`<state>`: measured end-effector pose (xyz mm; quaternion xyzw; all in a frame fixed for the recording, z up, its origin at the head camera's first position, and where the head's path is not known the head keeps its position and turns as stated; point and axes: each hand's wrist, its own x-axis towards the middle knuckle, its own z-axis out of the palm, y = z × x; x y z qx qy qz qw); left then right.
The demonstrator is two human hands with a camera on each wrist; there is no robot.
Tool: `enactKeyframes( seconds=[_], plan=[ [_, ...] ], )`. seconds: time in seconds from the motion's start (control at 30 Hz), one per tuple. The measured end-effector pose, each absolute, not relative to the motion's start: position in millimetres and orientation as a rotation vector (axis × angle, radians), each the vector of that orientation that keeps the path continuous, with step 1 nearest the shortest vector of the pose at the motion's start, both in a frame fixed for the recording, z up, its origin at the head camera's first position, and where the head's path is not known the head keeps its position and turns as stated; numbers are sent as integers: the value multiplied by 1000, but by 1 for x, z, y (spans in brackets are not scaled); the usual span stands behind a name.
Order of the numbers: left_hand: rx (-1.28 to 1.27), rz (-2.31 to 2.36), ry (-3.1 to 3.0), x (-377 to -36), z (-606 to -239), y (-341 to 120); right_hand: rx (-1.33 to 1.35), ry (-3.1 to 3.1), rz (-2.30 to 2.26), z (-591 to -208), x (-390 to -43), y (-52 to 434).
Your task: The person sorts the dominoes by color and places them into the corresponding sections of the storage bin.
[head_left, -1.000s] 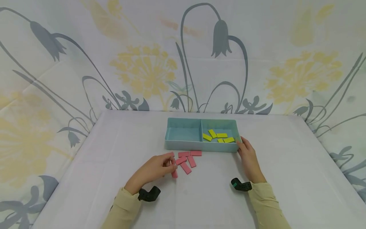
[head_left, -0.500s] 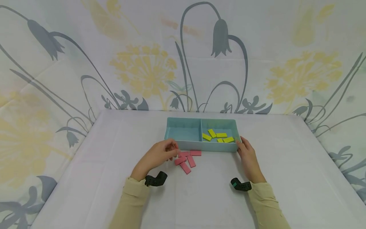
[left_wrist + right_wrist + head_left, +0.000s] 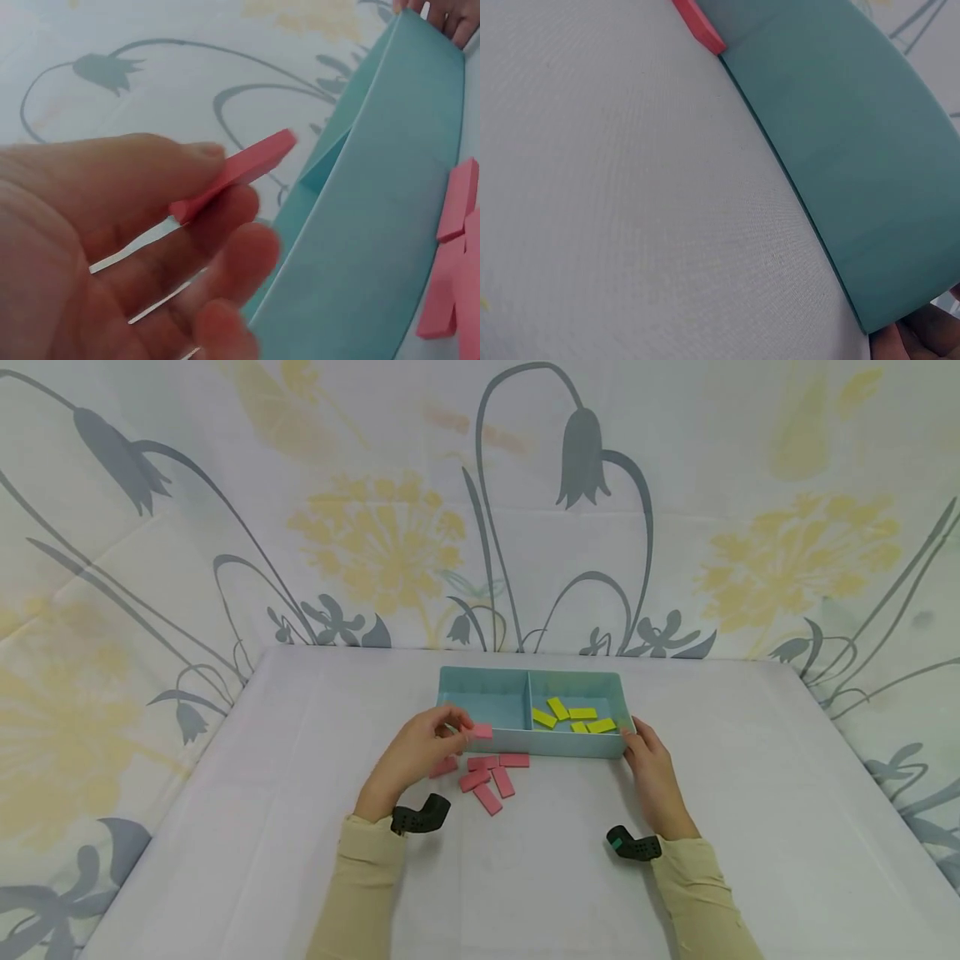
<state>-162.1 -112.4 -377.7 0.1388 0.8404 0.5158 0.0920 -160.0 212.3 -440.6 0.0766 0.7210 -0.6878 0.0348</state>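
Note:
My left hand point(image 3: 416, 756) pinches a small flat pink block point(image 3: 482, 732) between thumb and fingers, over the front rim of the left compartment. In the left wrist view the pink block point(image 3: 247, 165) sticks out beyond the fingertips, tilted upward. A light-blue divided box point(image 3: 555, 744) stands on the table; its left compartment shows no blocks. My right hand point(image 3: 654, 777) grips the box's right front corner, thumb at the front and fingers round the side. In the right wrist view only part of the right hand point(image 3: 922, 337) shows, at the box's end.
Several pink blocks point(image 3: 487, 800) lie on the white tablecloth in front of the box, some overlapping. Several yellow blocks point(image 3: 582, 713) lie in the right compartment, behind the divider point(image 3: 529, 702). A flower-patterned cloth point(image 3: 390, 552) hangs behind the table.
My left hand has lifted a pink block from the left of the pile and carried it up and forward to the box's rim. The right hand stays at the corner.

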Motion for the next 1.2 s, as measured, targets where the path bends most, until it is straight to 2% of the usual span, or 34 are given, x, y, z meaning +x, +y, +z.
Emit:
enactKeyframes(
  seconds=[0.37, 0.83, 1.2],
  plan=[
    [320, 1492, 2736, -169, -377, -95, 250, 2232, -2086, -443, -160, 212],
    [501, 1430, 2996, -183, -399, -71, 222, 2238, -2086, -441, -159, 214],
    [455, 1353, 3173, -184, -408, -62, 233, 2237, -2088, -441, -161, 214]
  ],
)
